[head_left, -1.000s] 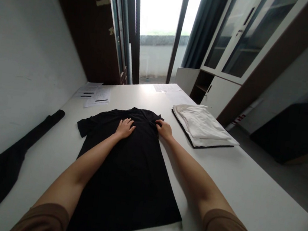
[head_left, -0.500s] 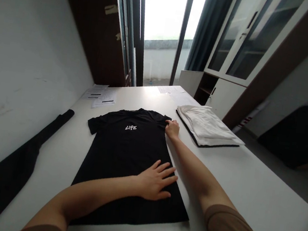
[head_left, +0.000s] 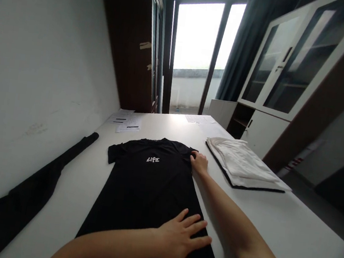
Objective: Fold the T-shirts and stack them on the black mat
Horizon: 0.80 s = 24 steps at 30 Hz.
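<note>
A black T-shirt (head_left: 140,183) with white lettering on its chest lies spread flat on the white table (head_left: 81,176), collar away from me. My left hand (head_left: 181,241) rests palm down on the lower right part of the shirt, fingers spread, its fingertips near the side edge. Up at the right sleeve, my right hand (head_left: 199,162) has its fingers curled on the sleeve's edge, gripping the cloth. The shirt's hem falls below the picture, partly behind my left forearm.
Folded white cloth (head_left: 243,161) lies on a dark piece at the table's right. Another black garment (head_left: 32,191) runs along the wall on the left. Sheets of paper (head_left: 129,121) lie toward the far left corner. A glass-door cabinet (head_left: 279,71) stands beyond the right edge.
The view has tilted upward, so the shirt and table appear lower and further right. Both hands keep about the same places on the shirt.
</note>
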Each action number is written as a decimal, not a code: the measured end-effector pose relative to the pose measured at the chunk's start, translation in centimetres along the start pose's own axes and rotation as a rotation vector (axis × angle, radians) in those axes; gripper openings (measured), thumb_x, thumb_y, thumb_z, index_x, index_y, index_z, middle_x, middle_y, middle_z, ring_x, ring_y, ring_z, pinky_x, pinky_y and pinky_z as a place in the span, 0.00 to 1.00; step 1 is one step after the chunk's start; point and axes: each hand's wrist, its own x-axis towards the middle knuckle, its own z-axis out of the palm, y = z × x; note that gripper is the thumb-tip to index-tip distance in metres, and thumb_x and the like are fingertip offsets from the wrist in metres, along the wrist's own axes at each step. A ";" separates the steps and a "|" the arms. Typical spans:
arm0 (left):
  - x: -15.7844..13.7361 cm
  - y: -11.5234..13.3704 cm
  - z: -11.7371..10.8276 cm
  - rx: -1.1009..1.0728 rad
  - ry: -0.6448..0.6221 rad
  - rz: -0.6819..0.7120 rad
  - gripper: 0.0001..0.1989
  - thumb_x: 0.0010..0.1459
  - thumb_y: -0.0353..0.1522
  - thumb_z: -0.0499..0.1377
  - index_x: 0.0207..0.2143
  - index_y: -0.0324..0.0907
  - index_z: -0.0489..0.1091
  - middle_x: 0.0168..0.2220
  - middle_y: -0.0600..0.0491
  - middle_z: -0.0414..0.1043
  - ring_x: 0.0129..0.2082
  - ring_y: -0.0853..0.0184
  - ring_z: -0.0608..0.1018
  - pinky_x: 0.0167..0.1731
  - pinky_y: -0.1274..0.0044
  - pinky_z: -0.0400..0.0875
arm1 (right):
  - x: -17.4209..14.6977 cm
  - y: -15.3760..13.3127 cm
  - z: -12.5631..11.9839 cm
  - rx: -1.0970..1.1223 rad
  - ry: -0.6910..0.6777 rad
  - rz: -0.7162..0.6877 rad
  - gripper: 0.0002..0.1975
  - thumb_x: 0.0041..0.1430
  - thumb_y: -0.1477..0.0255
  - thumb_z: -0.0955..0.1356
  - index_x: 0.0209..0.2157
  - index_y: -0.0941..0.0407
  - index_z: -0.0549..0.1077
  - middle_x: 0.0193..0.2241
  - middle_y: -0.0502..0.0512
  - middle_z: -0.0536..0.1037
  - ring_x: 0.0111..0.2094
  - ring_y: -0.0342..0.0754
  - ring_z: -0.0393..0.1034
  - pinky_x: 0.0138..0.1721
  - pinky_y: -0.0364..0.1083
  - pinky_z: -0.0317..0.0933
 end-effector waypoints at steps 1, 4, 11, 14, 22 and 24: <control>0.1 0.0 -0.1 0.011 -0.004 0.013 0.35 0.72 0.51 0.44 0.74 0.44 0.47 0.75 0.44 0.40 0.74 0.50 0.46 0.69 0.52 0.45 | -0.1 -0.1 0.1 -0.028 -0.004 -0.006 0.20 0.66 0.64 0.66 0.57 0.52 0.76 0.51 0.64 0.77 0.54 0.60 0.67 0.54 0.54 0.60; 0.5 0.3 -0.3 0.037 -0.034 0.059 0.36 0.71 0.52 0.45 0.74 0.43 0.46 0.75 0.43 0.40 0.74 0.50 0.46 0.69 0.52 0.45 | -0.2 -0.4 0.4 -0.071 -0.041 -0.036 0.23 0.66 0.63 0.66 0.60 0.52 0.74 0.52 0.67 0.75 0.55 0.61 0.67 0.55 0.55 0.59; 0.3 2.1 0.1 0.050 -0.035 0.121 0.35 0.71 0.51 0.45 0.73 0.44 0.48 0.75 0.46 0.42 0.74 0.51 0.47 0.69 0.52 0.46 | 0.3 -0.3 0.7 0.037 -0.081 -0.095 0.24 0.66 0.64 0.66 0.60 0.54 0.74 0.51 0.64 0.79 0.54 0.58 0.71 0.58 0.53 0.60; 0.2 2.0 0.6 0.039 -0.017 0.122 0.33 0.71 0.50 0.47 0.72 0.45 0.52 0.74 0.47 0.46 0.73 0.52 0.50 0.69 0.53 0.47 | 0.5 -0.3 0.3 0.219 -0.054 -0.047 0.20 0.66 0.64 0.64 0.55 0.53 0.79 0.49 0.59 0.81 0.51 0.55 0.75 0.55 0.50 0.63; 0.1 1.3 1.5 -0.053 0.012 0.111 0.31 0.72 0.49 0.46 0.71 0.46 0.55 0.73 0.48 0.49 0.73 0.53 0.51 0.69 0.54 0.46 | 1.2 0.5 0.0 0.646 0.037 0.032 0.17 0.59 0.65 0.64 0.43 0.53 0.82 0.44 0.55 0.83 0.50 0.53 0.76 0.55 0.50 0.66; 0.1 1.4 1.4 -0.054 0.018 0.113 0.31 0.72 0.48 0.47 0.71 0.46 0.55 0.73 0.48 0.49 0.73 0.53 0.52 0.69 0.54 0.47 | 1.3 0.6 0.0 0.712 0.004 0.017 0.18 0.57 0.67 0.65 0.45 0.55 0.81 0.45 0.56 0.83 0.50 0.53 0.76 0.56 0.52 0.66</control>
